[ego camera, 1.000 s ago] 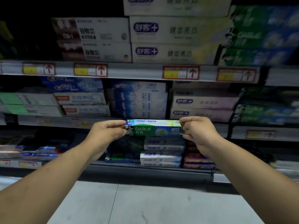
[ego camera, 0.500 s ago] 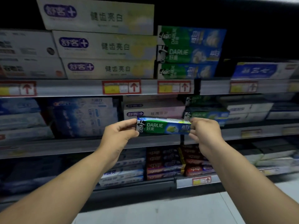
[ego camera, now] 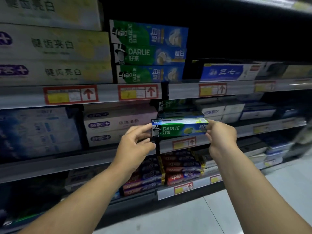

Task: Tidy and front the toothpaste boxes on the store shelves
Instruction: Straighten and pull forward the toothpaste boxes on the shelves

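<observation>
Left hand (ego camera: 135, 144) and right hand (ego camera: 219, 137) each pinch an end of the green Darlie box (ego camera: 179, 130), mid-air, not shelved yet. Darlie stack (ego camera: 148, 53) at 11 o'clock looks fronted, lower rows (ego camera: 182, 168) at 6 look jumbled.

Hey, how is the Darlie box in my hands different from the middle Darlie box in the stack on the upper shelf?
The held box is pinched at its ends by the left hand and right hand, off any shelf; the middle box lies stacked on the upper shelf. The held box pictures a yellow-green fruit, the middle box something white. Both are green-and-blue Darlie boxes, lengthwise, logo upright.
</observation>
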The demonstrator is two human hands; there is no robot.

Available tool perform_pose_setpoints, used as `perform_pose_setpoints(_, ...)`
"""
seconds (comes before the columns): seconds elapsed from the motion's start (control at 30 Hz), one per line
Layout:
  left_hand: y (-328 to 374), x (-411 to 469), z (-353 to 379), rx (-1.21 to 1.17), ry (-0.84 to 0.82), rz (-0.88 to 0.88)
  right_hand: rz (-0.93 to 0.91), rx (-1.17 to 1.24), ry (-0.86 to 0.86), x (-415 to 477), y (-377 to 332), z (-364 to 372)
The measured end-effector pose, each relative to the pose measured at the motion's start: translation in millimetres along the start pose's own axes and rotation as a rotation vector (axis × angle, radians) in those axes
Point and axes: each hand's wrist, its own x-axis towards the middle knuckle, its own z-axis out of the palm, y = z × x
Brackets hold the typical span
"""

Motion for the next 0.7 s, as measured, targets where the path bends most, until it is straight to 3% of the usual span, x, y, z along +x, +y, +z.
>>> perform_pose_setpoints(0.3, 9.1, 28.2, 31.3, -0.054, 0.023, -0.021, -0.194, -0.133, -0.068, 33.3, -12.4, -10.0)
perform_pose_setpoints(0.7, 1.0, 51.5, 39.4, -0.035, -0.030, 0.035, -0.266, -0.144, -0.141, 67.6, -10.7, 6.2)
